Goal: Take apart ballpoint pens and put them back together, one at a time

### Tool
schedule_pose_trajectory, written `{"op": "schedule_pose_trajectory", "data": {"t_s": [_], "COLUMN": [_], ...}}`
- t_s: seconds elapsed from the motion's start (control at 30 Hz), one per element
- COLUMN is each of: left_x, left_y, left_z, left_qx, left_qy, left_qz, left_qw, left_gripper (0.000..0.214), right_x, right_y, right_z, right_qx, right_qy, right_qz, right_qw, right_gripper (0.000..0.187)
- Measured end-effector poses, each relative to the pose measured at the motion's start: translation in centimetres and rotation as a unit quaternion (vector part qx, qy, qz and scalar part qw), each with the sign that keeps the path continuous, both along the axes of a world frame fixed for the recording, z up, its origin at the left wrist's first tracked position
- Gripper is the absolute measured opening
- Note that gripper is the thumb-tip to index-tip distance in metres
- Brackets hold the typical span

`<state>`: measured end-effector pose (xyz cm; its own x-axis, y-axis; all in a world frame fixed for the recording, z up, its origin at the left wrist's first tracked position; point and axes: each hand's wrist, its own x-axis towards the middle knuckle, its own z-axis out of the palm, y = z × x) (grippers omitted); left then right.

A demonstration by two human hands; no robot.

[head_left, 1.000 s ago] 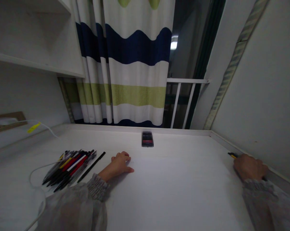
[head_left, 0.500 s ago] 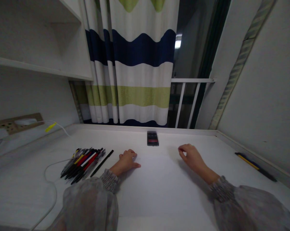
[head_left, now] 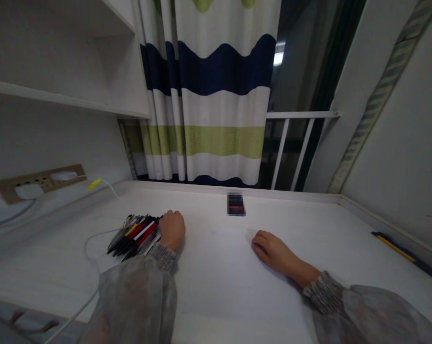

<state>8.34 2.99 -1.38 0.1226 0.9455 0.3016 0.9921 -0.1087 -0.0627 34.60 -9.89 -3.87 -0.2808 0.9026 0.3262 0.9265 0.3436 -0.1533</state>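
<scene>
My left hand [head_left: 173,228] sits at the right edge of a pile of several pens [head_left: 135,232] on the white desk [head_left: 219,286]. I see its back, with the fingers curled down over the nearest pens; what they grip is hidden. My right hand [head_left: 273,249] rests palm down on the bare desk to the right. Its fingers lie loosely on the surface, and it holds nothing. Both arms wear grey sleeves with gathered cuffs.
A small dark pixelated object [head_left: 236,204] lies near the desk's far edge. A yellow pen and a dark pen [head_left: 398,247] lie along the right wall. A white cable [head_left: 91,239] loops left of the pile, below a socket strip [head_left: 40,180]. Shelf, striped curtain and railing stand behind.
My right hand left the pens by the right wall and came to rest near the desk's middle. My left hand slid left onto the pile's edge, covering the separate black pen. The view shifted.
</scene>
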Motion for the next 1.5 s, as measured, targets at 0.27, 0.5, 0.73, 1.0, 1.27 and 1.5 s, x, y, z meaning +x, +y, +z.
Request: {"op": "schedule_pose_trajectory", "data": {"t_s": [0.27, 0.5, 0.73, 1.0, 1.27, 1.5], "left_x": [-1.0, -0.5, 4.3, 7.5, 7.7, 5.4], "left_y": [0.5, 0.7, -2.2, -6.6, -6.1, -3.7], "left_z": [-0.4, -0.4, -0.2, -1.9, -1.8, -1.2], "left_qx": [-0.037, -0.036, -0.001, -0.028, 0.016, 0.069], "left_qy": [-0.006, -0.006, -0.129, -0.131, -0.121, -0.159], "left_qz": [0.029, -0.013, -0.198, -0.513, -0.528, -0.452], "left_qw": [0.999, 0.999, 0.972, 0.848, 0.840, 0.875], "left_gripper": [0.032, 0.029, 0.022, 0.015, 0.023, 0.042], "right_x": [0.0, -0.3, -0.4, -1.5, -2.2, -0.1], "right_y": [-0.6, -0.6, -0.5, -0.3, -0.4, 0.2], "right_z": [0.3, 0.4, 0.3, 0.0, 0.4, 0.7], "right_qx": [0.016, 0.033, 0.046, -0.107, -0.123, -0.042], "right_qy": [0.021, 0.011, 0.120, 0.470, 0.486, 0.604], "right_qz": [0.015, 0.010, -0.008, 0.031, -0.013, -0.112], "right_qw": [1.000, 0.999, 0.992, 0.876, 0.865, 0.788], "right_gripper": [0.021, 0.019, 0.021, 0.035, 0.031, 0.031]}}
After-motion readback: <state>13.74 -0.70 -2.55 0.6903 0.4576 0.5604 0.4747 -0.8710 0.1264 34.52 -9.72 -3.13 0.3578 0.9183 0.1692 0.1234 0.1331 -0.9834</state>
